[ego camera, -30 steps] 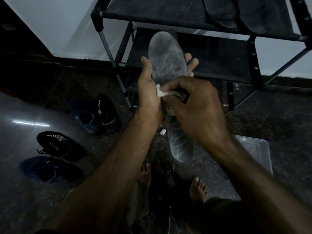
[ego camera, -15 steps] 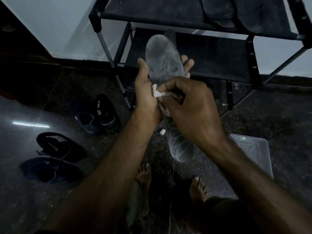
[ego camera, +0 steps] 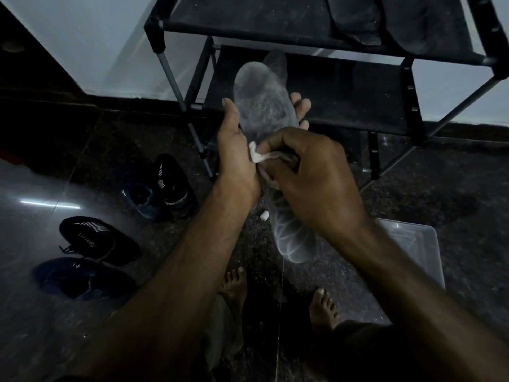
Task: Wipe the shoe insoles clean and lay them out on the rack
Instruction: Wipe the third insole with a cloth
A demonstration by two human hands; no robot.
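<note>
I hold a grey insole (ego camera: 263,106) upright in front of the black shoe rack (ego camera: 303,26). My left hand (ego camera: 235,153) grips its middle from the left, thumb on the front and fingertips showing behind its right edge. My right hand (ego camera: 308,172) pinches a small white wipe (ego camera: 259,155) against the insole's middle. The insole's patterned heel end hangs below my right wrist. Two dark insoles (ego camera: 355,17) lie on the rack's top shelf at the right.
Several dark shoes (ego camera: 162,188) stand on the glossy dark floor to the left. A clear plastic box (ego camera: 410,252) sits on the floor at the right. A small white scrap (ego camera: 264,215) lies below the hands. My bare feet (ego camera: 234,285) are underneath.
Both hands and the insole have stayed nearly in place; the right hand with the wipe has shifted a little left and up along the insole's middle.
</note>
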